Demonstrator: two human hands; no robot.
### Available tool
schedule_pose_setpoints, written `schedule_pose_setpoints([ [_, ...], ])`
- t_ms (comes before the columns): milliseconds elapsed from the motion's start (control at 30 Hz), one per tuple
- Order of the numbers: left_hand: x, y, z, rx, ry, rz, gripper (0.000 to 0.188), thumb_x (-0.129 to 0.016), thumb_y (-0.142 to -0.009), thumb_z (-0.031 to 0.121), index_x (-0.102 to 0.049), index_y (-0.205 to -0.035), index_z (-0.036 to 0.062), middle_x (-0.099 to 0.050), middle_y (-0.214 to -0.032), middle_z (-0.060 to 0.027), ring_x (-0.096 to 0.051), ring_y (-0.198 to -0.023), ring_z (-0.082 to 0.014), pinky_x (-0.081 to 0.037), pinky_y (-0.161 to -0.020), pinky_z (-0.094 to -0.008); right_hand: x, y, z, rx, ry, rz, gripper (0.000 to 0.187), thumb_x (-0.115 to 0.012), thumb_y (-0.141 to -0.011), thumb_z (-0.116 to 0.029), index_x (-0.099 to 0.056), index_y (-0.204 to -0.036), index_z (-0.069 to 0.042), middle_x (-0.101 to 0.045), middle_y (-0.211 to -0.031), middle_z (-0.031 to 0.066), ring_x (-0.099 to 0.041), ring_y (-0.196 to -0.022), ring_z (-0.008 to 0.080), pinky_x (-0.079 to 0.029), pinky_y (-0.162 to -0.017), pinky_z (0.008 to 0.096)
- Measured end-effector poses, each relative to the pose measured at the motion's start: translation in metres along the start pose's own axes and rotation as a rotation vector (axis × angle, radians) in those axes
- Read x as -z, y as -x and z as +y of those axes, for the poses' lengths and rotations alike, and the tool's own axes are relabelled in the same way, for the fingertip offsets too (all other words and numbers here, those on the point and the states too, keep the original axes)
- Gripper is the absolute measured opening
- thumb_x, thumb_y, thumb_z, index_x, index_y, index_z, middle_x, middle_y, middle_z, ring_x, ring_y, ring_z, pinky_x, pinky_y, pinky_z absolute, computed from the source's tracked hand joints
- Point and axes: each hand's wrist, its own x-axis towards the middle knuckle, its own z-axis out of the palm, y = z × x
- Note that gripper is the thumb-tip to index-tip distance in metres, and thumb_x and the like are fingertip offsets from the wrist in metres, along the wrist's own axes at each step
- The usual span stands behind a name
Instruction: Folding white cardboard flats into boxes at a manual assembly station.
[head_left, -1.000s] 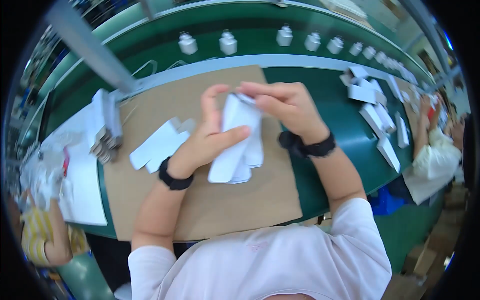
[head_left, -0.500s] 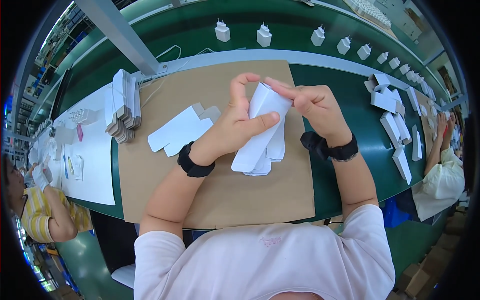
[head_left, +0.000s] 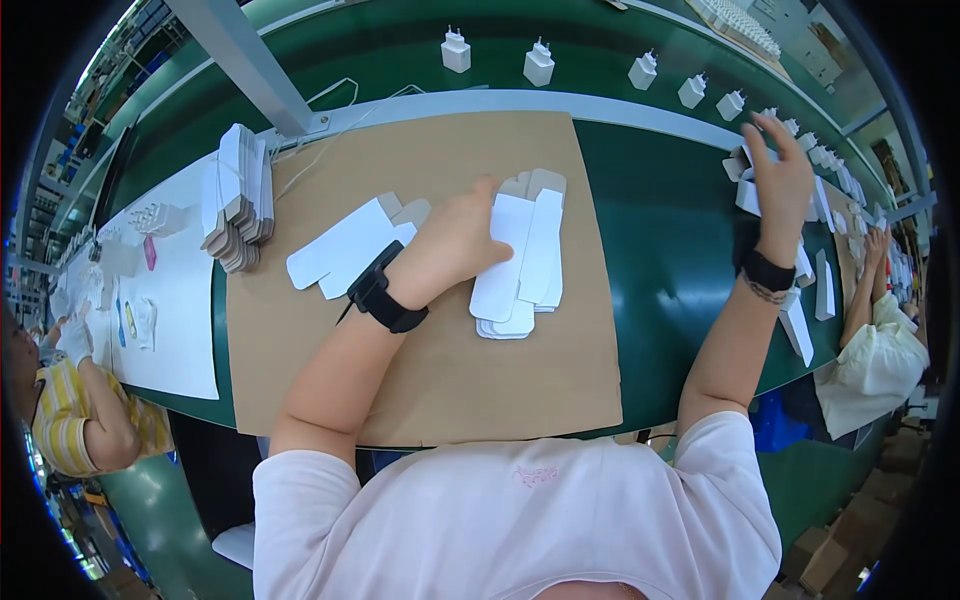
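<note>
My left hand (head_left: 458,248) lies at the left edge of a small stack of flat white cartons (head_left: 543,245) with grey-brown end flaps. Its thumb is stretched over the top carton and its index finger points away; the other fingers are mostly hidden. My right hand (head_left: 786,190) is raised over a pile of folded white boxes (head_left: 795,318) at the far right, its fingers apart and nothing visible in it. To the left of the stack, more flat white cartons (head_left: 345,247) lie on the brown cardboard sheet (head_left: 430,395).
Bundled flat cartons (head_left: 238,190) stand at the back left, beside a grey post (head_left: 250,65). White plug adapters (head_left: 539,64) line the far green belt. A co-worker in yellow stripes (head_left: 95,425) sits left; another person's arm (head_left: 865,295) shows at right.
The white box that both hands held has gone from between them. My right hand has moved far right to the box pile; my left hand has come down onto the flat cartons.
</note>
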Motion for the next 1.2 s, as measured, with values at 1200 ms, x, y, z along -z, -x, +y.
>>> schedule_pose_setpoints([
  [1200,-0.006,0.007,0.021,-0.196,1.172,-0.061,0.056,-0.056,-0.084,0.011,-0.024,-0.130,0.0134,-0.053,-0.106,-0.0130,-0.060,-0.085,-0.0192,-0.052,-0.067,-0.0309,-0.054,0.090,-0.144,-0.265,-1.557,-0.775,0.021,-0.061,-0.085,-0.007,-0.055,-0.104,-0.004,-0.055,-0.088,0.0029,-0.055,-0.081,0.0099,-0.046,-0.073,0.0238],
])
